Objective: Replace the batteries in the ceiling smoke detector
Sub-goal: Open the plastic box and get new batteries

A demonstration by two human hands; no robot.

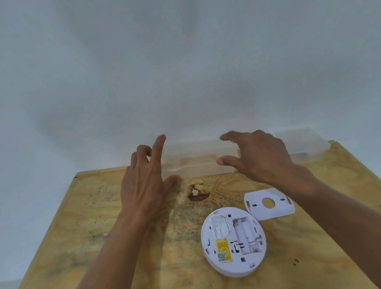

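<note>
The detector (pixel 233 241) lies back-up on the table (pixel 79 233), well short of both sets of fingers and nearer the person than either hand, below and between them but closer to the right forearm. Its 2 battery bays show white and open, with a yellow label beside them on the side toward the left arm. Its cover (pixel 268 204), a flat white plate with a round hole, lies just beyond the detector, touching or almost touching its far edge, and partly under the right wrist.

The left hand (pixel 144 182) is held over the table with fingers spread and mostly straight; the index points up toward the wall (pixel 171 49), the next finger bends a little, and the thumb tip sits at the near left corner of a clear box (pixel 199 161). Whether the thumb touches the box, I cannot tell.

The right hand (pixel 259 156) hovers over the box, fingers loosely extended toward the left hand and thumb apart below them, gripping nothing. The box runs along the far table edge, against the wall, directly under those fingers.
</note>
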